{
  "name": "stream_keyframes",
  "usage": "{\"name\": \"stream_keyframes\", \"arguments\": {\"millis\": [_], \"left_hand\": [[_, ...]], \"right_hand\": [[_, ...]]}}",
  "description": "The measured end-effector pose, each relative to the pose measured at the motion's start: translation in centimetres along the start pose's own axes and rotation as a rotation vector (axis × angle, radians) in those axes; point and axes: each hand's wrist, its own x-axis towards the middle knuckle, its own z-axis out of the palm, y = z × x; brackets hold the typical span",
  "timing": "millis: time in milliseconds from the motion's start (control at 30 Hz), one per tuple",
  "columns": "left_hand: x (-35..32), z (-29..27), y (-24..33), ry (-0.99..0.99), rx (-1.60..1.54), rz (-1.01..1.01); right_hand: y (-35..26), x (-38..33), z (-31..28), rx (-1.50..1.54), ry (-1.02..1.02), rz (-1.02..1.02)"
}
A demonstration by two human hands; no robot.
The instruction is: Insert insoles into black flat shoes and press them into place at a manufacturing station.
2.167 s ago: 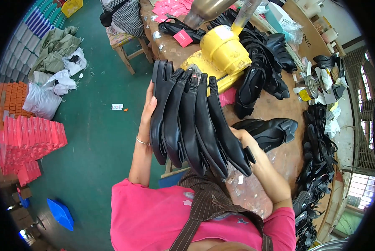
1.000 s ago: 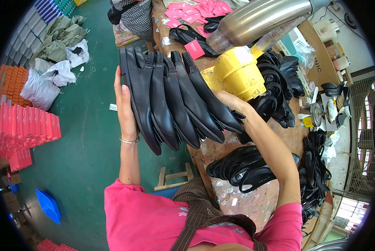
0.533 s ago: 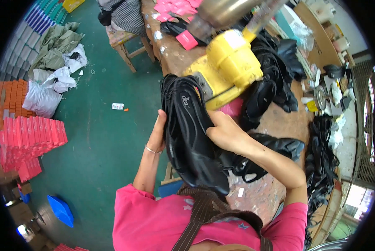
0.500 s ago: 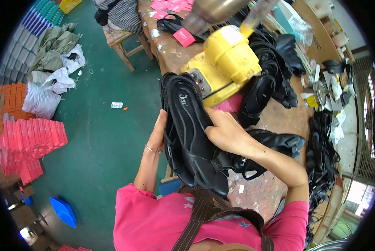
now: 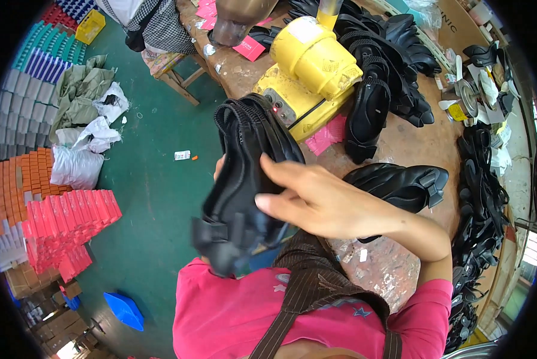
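Observation:
A pair of black sandals (image 5: pixel 235 173), lying one against the other, is held up over the table's left edge, in front of a yellow motor-like machine (image 5: pixel 316 66). My left hand (image 5: pixel 219 168) grips them from behind and below; only a little of it shows past their left side. The near end of the sandals, with a bow-like strap, is blurred. Over the top sandal's insole reaches my right hand (image 5: pixel 316 200), its thumb and forefinger spread and their tips at the sandal. Its other fingers are hidden.
More black sandals (image 5: pixel 394 182) lie on the worn table (image 5: pixel 418 149), with a row hanging along the right side (image 5: pixel 475 203). Pink cards (image 5: pixel 328 134) sit by the machine. A stool (image 5: pixel 176 75) with dark cloth stands far left; pink boxes (image 5: pixel 71 221) are stacked on the green floor.
The sandals have moved left and turned, their near end swinging leftward. My right hand has shifted left across the insole and its fingers have spread. My left hand has become mostly hidden.

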Motion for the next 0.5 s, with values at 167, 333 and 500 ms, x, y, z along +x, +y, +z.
{"name": "stream_keyframes", "arguments": {"millis": [167, 333, 500], "left_hand": [[0.1, 0.0, 0.1, 0.017, -0.004, -0.011], [0.4, 0.0, -0.3, 0.035, -0.005, 0.000], [0.6, 0.6, -0.4, 0.052, -0.003, 0.010]], "right_hand": [[-0.9, -7.2, -3.1, 0.408, -0.027, -0.189], [2.9, -16.8, -3.4, 0.724, 0.594, -0.215], [7.5, -23.4, -1.9, 0.798, 0.984, -0.154]]}}
